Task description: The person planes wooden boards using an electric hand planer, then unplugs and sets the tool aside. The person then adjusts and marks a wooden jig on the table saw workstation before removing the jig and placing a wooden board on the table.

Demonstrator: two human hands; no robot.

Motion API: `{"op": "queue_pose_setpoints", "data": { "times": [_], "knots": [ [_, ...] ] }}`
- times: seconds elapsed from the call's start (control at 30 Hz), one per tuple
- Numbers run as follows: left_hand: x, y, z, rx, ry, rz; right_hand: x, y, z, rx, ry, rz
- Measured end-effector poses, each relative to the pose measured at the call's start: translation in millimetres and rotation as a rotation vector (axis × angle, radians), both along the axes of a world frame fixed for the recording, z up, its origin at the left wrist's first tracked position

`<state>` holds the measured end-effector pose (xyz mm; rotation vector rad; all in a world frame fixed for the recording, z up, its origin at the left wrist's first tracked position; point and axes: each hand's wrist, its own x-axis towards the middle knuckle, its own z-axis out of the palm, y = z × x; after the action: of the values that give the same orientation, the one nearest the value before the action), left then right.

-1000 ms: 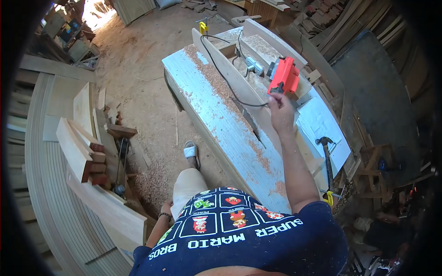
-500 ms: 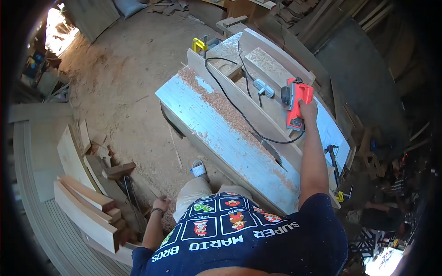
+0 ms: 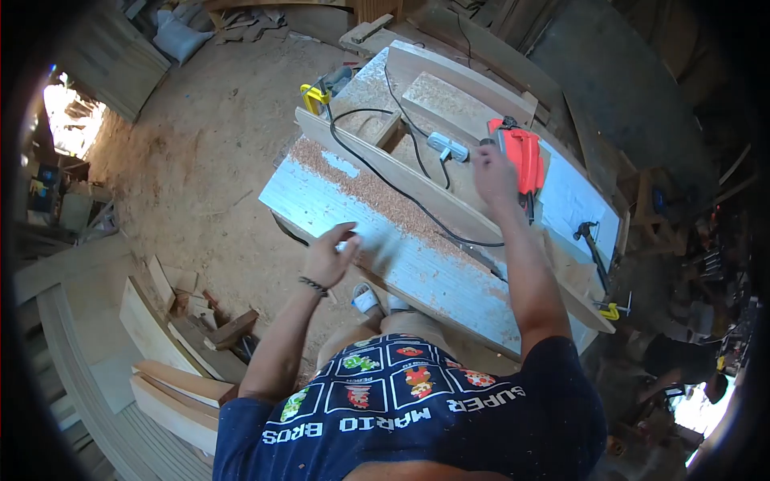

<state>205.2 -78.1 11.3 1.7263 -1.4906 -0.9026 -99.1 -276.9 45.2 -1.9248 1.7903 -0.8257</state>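
My left hand [image 3: 327, 258] hovers over the near edge of the pale work board [image 3: 317, 196], thumb and fingers apart, holding nothing I can see. A dark blur lies just right of it. My right hand [image 3: 495, 178] is off the grip of the red electric planer [image 3: 524, 164], just left of its body, with loosely bent fingers and a dark round part near the fingertips. The planer rests on the far side of the bench. Its black cord [image 3: 409, 196] loops over an upright plank [image 3: 385, 164]. Wood shavings [image 3: 377, 192] lie along the board.
A power strip [image 3: 447, 146] lies left of the planer, and a hammer [image 3: 592, 244] to its right. A yellow clamp [image 3: 315, 98] holds the plank's far end; another clamp [image 3: 613, 309] sits at the near end. Cut boards [image 3: 172, 401] are stacked at lower left.
My right hand has let go of the planer and moved left of it. My left hand has risen from beside my leg to the board's edge. The view has shifted.
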Motion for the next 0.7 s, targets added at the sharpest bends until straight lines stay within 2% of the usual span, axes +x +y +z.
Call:
{"op": "queue_pose_setpoints", "data": {
  "times": [0.07,0.1,0.17,0.2,0.27,0.3,0.37,0.4,0.47,0.5,0.57,0.6,0.63,0.67,0.7],
  "knots": [
    [-29,-11,8,-0.038,0.027,-0.099,14,-23,-49,0.121,0.152,0.116],
    [-40,-13,8,-0.043,0.052,-0.156,22,-39,-56,0.115,0.136,0.108],
    [-58,-15,26,0.010,0.034,-0.256,33,-63,-68,0.901,0.150,0.090],
    [-62,-16,32,0.024,0.046,-0.286,35,-65,-84,0.902,0.136,0.093],
    [-62,-18,42,0.026,0.055,-0.292,39,-68,-112,0.920,-0.271,-0.087],
    [-61,-20,45,0.024,0.082,-0.293,38,-69,-113,0.917,-0.276,-0.084],
    [-54,-31,41,0.125,0.207,-0.240,33,-68,-114,0.866,-0.522,-0.105],
    [-51,-39,32,0.123,0.271,-0.198,31,-65,-105,0.860,-0.519,-0.101],
    [-49,-63,29,0.099,0.447,-0.106,27,-49,-68,0.491,-0.490,-0.001],
    [-53,-77,47,0.060,0.442,-0.099,28,-39,-53,0.486,-0.488,0.000],
    [-59,-106,65,0.025,0.258,-0.124,38,-12,-23,0.213,-0.428,0.133],
    [-66,-119,82,-0.071,0.100,-0.135,47,4,-6,0.210,-0.446,0.093],
    [-73,-134,80,-0.136,-0.030,-0.095,54,15,-9,0.207,-0.446,0.094],
    [-77,-150,77,-0.203,-0.159,-0.054,60,24,-14,0.018,-0.362,0.150],
    [-75,-169,78,-0.048,-0.206,-0.094,66,33,-19,-0.172,-0.276,0.206]
  ]
}}
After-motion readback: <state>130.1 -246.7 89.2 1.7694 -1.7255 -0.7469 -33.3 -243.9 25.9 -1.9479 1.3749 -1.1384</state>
